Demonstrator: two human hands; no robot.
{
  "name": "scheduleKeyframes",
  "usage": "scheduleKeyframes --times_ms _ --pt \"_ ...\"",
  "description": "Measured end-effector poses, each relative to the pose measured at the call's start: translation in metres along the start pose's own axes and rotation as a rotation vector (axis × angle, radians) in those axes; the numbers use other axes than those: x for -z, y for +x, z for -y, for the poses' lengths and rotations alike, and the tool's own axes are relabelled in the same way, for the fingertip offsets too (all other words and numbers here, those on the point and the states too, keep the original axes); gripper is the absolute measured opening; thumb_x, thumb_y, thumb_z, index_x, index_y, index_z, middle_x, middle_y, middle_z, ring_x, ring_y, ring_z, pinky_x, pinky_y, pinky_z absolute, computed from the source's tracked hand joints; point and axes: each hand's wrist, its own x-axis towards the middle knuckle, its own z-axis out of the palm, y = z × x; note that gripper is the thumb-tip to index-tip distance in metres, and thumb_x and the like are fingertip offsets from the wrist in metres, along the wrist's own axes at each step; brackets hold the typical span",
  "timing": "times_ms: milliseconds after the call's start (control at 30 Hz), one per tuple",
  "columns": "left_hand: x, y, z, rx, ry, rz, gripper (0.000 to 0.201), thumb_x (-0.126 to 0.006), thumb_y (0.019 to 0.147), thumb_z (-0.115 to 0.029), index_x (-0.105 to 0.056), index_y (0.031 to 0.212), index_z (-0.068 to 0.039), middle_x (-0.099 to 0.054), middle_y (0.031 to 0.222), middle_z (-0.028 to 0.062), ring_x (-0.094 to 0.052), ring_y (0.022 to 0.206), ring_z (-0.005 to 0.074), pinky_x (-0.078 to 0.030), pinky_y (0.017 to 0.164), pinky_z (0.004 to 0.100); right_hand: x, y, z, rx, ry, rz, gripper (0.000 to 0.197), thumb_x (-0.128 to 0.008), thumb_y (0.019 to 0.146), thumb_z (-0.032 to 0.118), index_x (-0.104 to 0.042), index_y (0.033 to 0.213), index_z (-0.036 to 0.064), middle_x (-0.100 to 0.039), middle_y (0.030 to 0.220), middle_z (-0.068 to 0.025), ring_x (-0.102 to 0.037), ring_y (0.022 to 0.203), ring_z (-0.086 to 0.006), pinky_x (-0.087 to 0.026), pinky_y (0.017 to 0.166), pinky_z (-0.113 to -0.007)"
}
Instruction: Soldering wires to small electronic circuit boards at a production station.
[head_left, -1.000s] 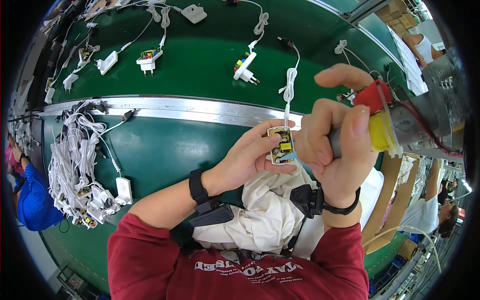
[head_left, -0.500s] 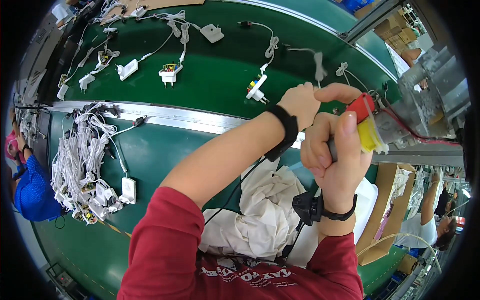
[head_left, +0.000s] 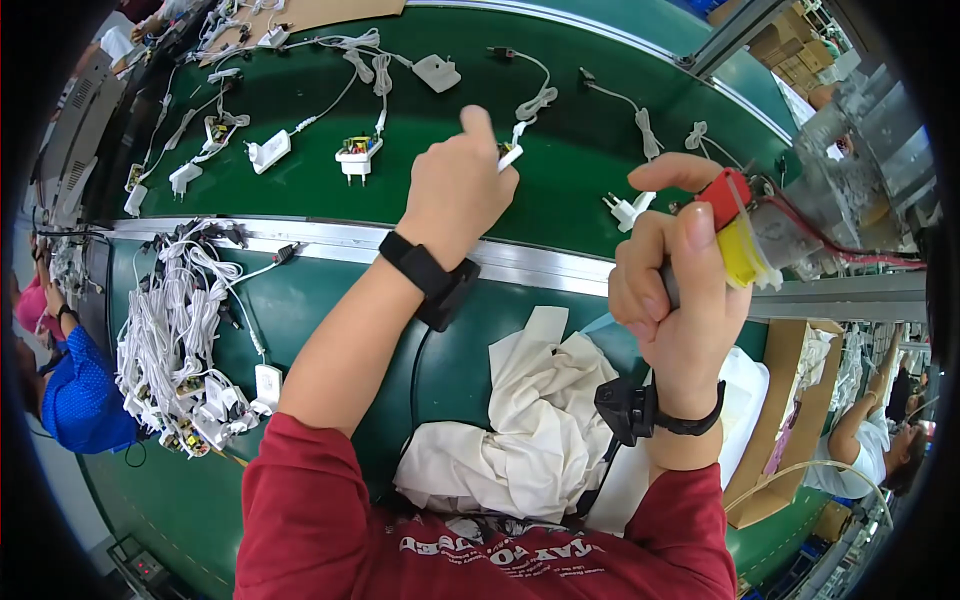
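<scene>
My left hand [head_left: 455, 188] is over the green belt, its thumb and fingers closed about a white plug-in charger [head_left: 511, 155] with its circuit board bared. Most of that charger is hidden behind the fingers; its white cord [head_left: 536, 103] trails away on the far side. My right hand [head_left: 680, 285] wraps round a grey cylindrical tool with a red switch block [head_left: 722, 198] and a yellow collar [head_left: 738, 262]. Red and dark wires run along the tool. Beside the right hand, another white charger [head_left: 628, 210] lies on the belt, prongs pointing left.
Several corded chargers, one being an open charger [head_left: 358, 157], lie along the belt at left. A metal rail [head_left: 330, 238] borders it. Nearer are a heap of white cords [head_left: 175, 330], white cloth [head_left: 535, 430] and a cardboard box [head_left: 750, 490]. Other people work at both sides.
My left hand has moved left, away from my right hand, to the open charger, which has shifted slightly. The other charger now shows on the belt. My right hand stays on the tool.
</scene>
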Motion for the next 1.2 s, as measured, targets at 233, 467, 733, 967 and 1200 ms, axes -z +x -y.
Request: scheduleKeyframes --times_ms 233,467,733,967,1200 --pt "-0.006 -0.056 -0.011 0.254 -1.256 0.350 0.038 -0.060 0.086 -0.023 -0.041 0.109 0.002 -0.061 0.092 0.0112 -0.064 0.078 0.0161 -0.051 0.056 0.0261 -0.003 0.006 0.004 0.036 -0.037 -0.067 0.037 -0.039 0.096 0.034 -0.044 0.108 -0.0016 -0.030 0.046 0.0030 -0.025 0.035 -0.0040 -0.019 0.034 -0.020" --pt "-0.022 -0.117 -0.027 0.221 -1.664 0.797 0.036 -0.052 0.089 -0.008 -0.036 0.122 -0.005 -0.056 0.107 0.0081 -0.058 0.099 0.0150 -0.054 0.063 0.0281 -0.003 0.012 0.002 0.062 0.046 -0.058 0.028 -0.048 0.093 0.027 -0.046 0.100 0.0007 -0.036 0.051 0.0031 -0.030 0.040 -0.0030 -0.023 0.037 -0.020" --pt "-0.019 -0.122 -0.025 0.043 -1.840 0.817 0.045 -0.045 0.089 0.000 -0.031 0.131 -0.007 -0.049 0.122 0.0105 -0.053 0.111 0.0199 -0.054 0.083 0.0355 -0.012 0.010 -0.002 0.124 -0.062 -0.056 0.031 -0.040 0.096 0.037 -0.038 0.091 0.0074 -0.031 0.046 0.0016 -0.024 0.034 -0.0056 -0.020 0.033 -0.021" --pt "-0.014 -0.123 -0.025 0.021 -1.857 0.844 0.045 -0.044 0.088 0.002 -0.032 0.131 -0.006 -0.047 0.124 0.0116 -0.051 0.114 0.0214 -0.055 0.082 0.0349 -0.009 0.010 0.000 0.117 -0.108 -0.006 0.032 -0.039 0.096 0.039 -0.039 0.093 0.0070 -0.030 0.046 0.0020 -0.025 0.034 -0.0056 -0.021 0.034 -0.021" --pt "-0.015 -0.119 -0.022 0.089 -1.845 0.825 0.043 -0.043 0.089 0.001 -0.033 0.130 -0.006 -0.048 0.125 0.0121 -0.051 0.115 0.0224 -0.054 0.083 0.0361 -0.015 0.008 0.013 0.081 -0.167 0.002 0.035 -0.035 0.097 0.040 -0.039 0.098 0.0055 -0.031 0.047 0.0025 -0.026 0.034 -0.0056 -0.022 0.034 -0.021"
